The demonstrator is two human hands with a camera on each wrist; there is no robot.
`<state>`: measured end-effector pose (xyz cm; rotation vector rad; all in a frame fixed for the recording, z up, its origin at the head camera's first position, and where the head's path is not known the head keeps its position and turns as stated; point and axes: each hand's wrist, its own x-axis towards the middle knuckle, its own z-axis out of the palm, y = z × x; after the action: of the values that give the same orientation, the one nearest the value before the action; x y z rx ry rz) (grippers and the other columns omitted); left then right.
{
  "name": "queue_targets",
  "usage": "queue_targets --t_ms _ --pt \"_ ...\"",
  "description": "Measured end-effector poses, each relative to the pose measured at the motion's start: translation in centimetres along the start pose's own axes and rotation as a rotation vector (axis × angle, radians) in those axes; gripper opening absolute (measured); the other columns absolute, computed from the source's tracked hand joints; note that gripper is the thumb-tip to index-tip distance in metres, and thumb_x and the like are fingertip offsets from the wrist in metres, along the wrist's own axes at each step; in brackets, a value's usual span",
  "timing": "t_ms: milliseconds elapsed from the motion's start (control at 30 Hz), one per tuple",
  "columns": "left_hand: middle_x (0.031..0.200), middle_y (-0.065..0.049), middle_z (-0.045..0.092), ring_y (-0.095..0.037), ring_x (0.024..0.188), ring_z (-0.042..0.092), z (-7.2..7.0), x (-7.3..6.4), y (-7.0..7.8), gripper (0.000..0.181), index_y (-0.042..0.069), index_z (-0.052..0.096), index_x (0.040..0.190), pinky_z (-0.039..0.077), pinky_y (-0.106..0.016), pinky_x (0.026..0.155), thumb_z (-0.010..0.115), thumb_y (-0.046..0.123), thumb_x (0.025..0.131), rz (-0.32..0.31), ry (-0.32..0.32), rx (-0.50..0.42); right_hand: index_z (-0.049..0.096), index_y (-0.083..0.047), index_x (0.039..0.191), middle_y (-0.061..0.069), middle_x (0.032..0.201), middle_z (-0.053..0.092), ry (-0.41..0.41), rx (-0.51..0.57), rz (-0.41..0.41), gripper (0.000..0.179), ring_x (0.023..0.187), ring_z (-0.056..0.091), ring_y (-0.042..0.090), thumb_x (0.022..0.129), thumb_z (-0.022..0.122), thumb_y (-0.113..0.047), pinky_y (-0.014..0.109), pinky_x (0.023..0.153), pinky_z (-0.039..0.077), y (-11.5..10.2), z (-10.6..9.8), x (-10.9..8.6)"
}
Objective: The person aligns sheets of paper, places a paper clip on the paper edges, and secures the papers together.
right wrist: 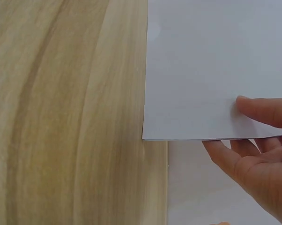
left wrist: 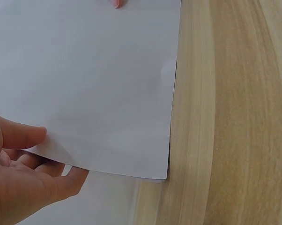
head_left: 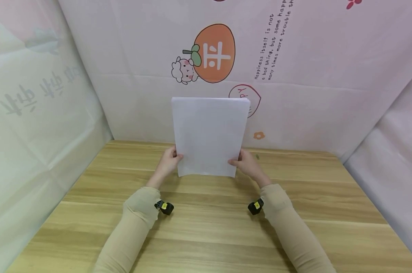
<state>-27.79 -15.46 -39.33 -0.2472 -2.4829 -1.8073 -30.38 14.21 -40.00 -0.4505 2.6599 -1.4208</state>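
A stack of white paper sheets (head_left: 210,132) stands nearly upright over the far part of the table, blank side toward me. My left hand (head_left: 169,160) grips its left edge low down, thumb on the front face and fingers curled behind. On the opposite edge my right hand (head_left: 246,162) holds the stack the same way. In the left wrist view the paper (left wrist: 99,89) shows a bottom corner close to the wood, with the left hand (left wrist: 33,173) at its side edge. The right wrist view has the right hand (right wrist: 258,145) pinching the paper (right wrist: 202,75) near its other bottom corner.
The wooden table (head_left: 206,216) reaches back to a white printed cloth wall (head_left: 311,110) with an orange fruit drawing and lettering. Another pale cloth (head_left: 38,125) hangs at the left, and one (head_left: 393,151) at the right. Small black cameras (head_left: 165,207) sit at both wrists.
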Motion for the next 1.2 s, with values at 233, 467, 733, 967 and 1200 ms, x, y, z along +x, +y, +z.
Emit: queue_targets --t_ms 233,467,733,967,1200 --pt "0.122 -0.027 0.057 -0.036 0.112 0.056 0.3 -0.1 0.0 0.036 -0.008 0.048 0.129 0.045 -0.046 0.096 0.048 -0.002 0.094 0.001 0.023 -0.003 0.049 0.000 0.129 0.020 0.127 0.056 0.034 -0.026 -0.006 0.041 0.115 0.055 0.034 0.092 0.061 -0.011 0.047 0.093 0.047 0.0 0.2 0.0" --pt "0.122 -0.028 0.057 -0.036 0.113 0.055 0.5 -0.1 0.2 0.035 -0.009 0.049 0.128 0.044 -0.046 0.097 0.048 -0.003 0.094 -0.006 0.040 -0.009 0.050 0.002 0.127 0.021 0.127 0.057 0.058 -0.020 -0.034 0.038 0.117 0.055 0.034 0.092 0.060 -0.008 0.047 0.095 0.047 0.1 0.4 -0.1" --pt "0.125 -0.029 0.055 -0.037 0.117 0.053 0.6 -0.2 0.7 0.036 -0.009 0.049 0.129 0.043 -0.046 0.099 0.048 -0.004 0.093 0.005 0.054 -0.023 0.049 0.004 0.128 0.023 0.127 0.057 0.075 -0.019 -0.067 0.038 0.117 0.056 0.035 0.092 0.058 -0.004 0.047 0.096 0.046 -0.5 0.4 -0.5" --pt "0.124 -0.028 0.055 -0.037 0.117 0.052 0.6 -0.3 1.0 0.036 -0.008 0.048 0.130 0.043 -0.047 0.099 0.047 -0.003 0.094 -0.008 0.066 -0.029 0.049 0.005 0.128 0.023 0.127 0.057 0.091 -0.014 -0.088 0.039 0.118 0.055 0.036 0.091 0.060 -0.003 0.047 0.097 0.046 -1.0 0.3 -0.9" --pt "0.122 -0.027 0.056 -0.036 0.115 0.053 0.6 -0.6 1.3 0.036 -0.007 0.048 0.130 0.043 -0.046 0.098 0.048 -0.001 0.095 -0.009 0.057 -0.014 0.049 0.003 0.128 0.023 0.127 0.057 0.102 -0.010 -0.102 0.040 0.117 0.055 0.037 0.090 0.060 -0.001 0.047 0.097 0.046 -1.1 0.1 -1.3"
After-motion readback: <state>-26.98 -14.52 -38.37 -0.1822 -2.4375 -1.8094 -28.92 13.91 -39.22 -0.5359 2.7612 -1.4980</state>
